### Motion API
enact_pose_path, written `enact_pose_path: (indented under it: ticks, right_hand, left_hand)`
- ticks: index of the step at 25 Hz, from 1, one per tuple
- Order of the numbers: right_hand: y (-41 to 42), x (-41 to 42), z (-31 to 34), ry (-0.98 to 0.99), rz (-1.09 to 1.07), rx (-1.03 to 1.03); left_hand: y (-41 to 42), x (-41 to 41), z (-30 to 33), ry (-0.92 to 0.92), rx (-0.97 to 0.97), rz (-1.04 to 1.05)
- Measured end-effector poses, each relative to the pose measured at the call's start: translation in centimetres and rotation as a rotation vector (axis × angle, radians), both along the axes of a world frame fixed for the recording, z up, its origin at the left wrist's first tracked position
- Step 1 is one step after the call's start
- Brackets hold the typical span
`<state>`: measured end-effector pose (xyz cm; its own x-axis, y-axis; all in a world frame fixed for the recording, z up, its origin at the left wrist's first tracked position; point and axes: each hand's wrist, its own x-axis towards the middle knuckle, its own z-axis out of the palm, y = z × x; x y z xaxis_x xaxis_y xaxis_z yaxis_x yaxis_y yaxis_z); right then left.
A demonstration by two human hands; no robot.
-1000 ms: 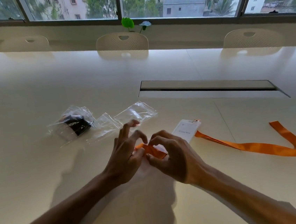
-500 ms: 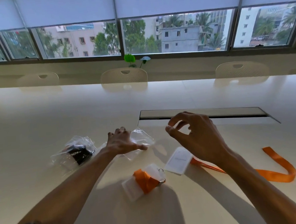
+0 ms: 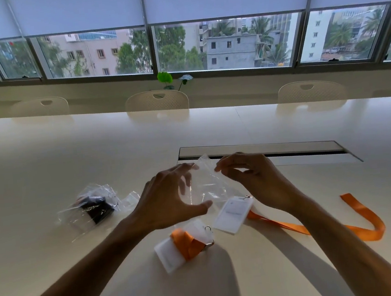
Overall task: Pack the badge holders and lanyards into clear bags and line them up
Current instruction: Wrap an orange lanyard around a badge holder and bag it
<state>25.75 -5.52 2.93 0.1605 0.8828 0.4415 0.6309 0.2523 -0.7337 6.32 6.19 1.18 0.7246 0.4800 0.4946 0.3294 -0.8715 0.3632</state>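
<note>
An empty clear bag is held up above the table between my two hands. My left hand grips its left side and my right hand pinches its upper right edge. Below them lies a white badge holder wrapped in a folded orange lanyard. Beside it, a second white badge holder lies flat with its orange lanyard trailing loose to the right. At the left sits a filled clear bag with a black lanyard inside.
Another empty clear bag lies by the filled one. A long cable slot cuts the white table behind my hands. Three pale chairs stand along the far edge under the windows.
My hands left the wrapped orange bundle on the table. The left hand reached for a clear bag, and both hands now hold it lifted. The camera view tilted upward.
</note>
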Motion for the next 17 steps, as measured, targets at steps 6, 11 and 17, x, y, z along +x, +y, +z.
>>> enact_pose_path:
  ticks: [6,11,17]
  right_hand:
    - [0.7,-1.8,-0.9,0.201,0.213,-0.029]
    - [0.3,-3.0,-1.1,0.172,0.285,-0.094]
    - [0.8,-3.2,-2.2,0.052,0.155,-0.199]
  left_hand:
    - [-2.3,-1.5,0.7,0.035,-0.086,-0.002]
    - [-3.5,-1.8,0.6,0.141,-0.003,0.009]
    - [-2.7,-3.6,-1.2,0.041,-0.027,0.0]
